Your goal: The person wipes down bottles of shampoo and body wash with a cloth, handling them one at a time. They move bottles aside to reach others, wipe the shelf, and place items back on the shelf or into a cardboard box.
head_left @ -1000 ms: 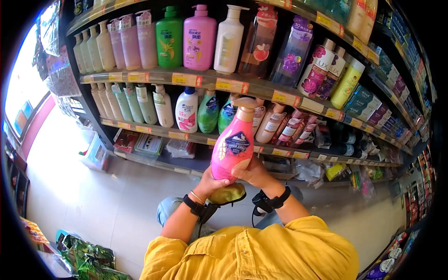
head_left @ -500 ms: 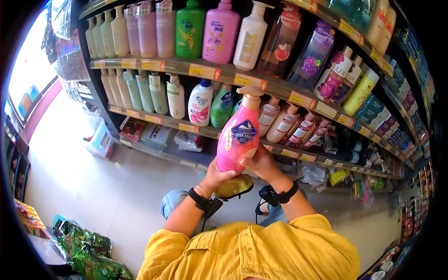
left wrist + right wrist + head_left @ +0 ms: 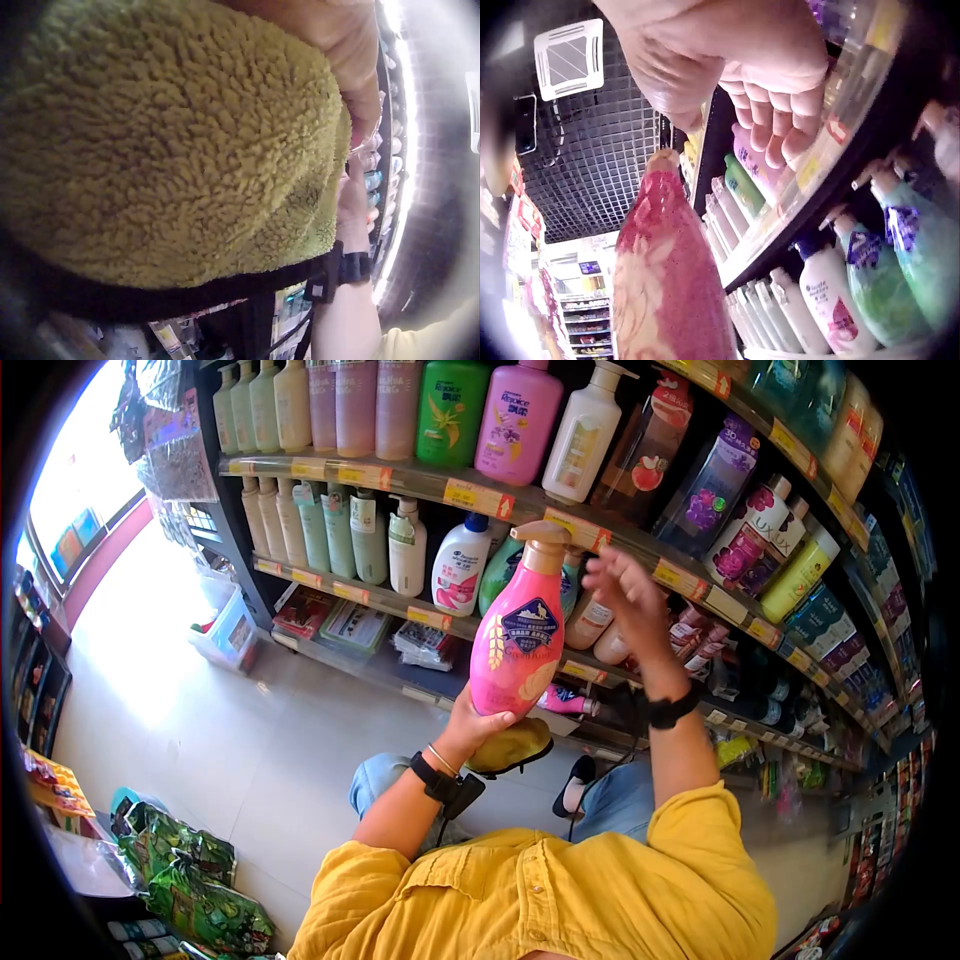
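A pink pump bottle (image 3: pixel 515 660) with a gold-coloured pump and a dark blue label stands upright before the shelves. My left hand (image 3: pixel 476 728) grips it low, near the base, thumb across the front. Off the bottle, my right hand (image 3: pixel 632 600) is raised beside the pump, in front of the shelf edge. In the right wrist view its loosely bent fingers (image 3: pixel 778 124) hold nothing, and the pink bottle's back shows below. A fuzzy yellow-green thing with a black edge (image 3: pixel 172 150) fills most of the left wrist view, hiding much of the left hand's grip.
Shelves carry rows of pump bottles, including a green one (image 3: pixel 450 415), a purple one (image 3: pixel 517 425) and a white one (image 3: pixel 462 565). Another pink bottle (image 3: pixel 566 700) lies low behind the held one. A clear plastic bin (image 3: pixel 228 630) stands on the floor at left.
My right hand has let go of the pink bottle and moved up and right. The left hand still holds it. The head view has shifted, so the shelves appear further right and higher.
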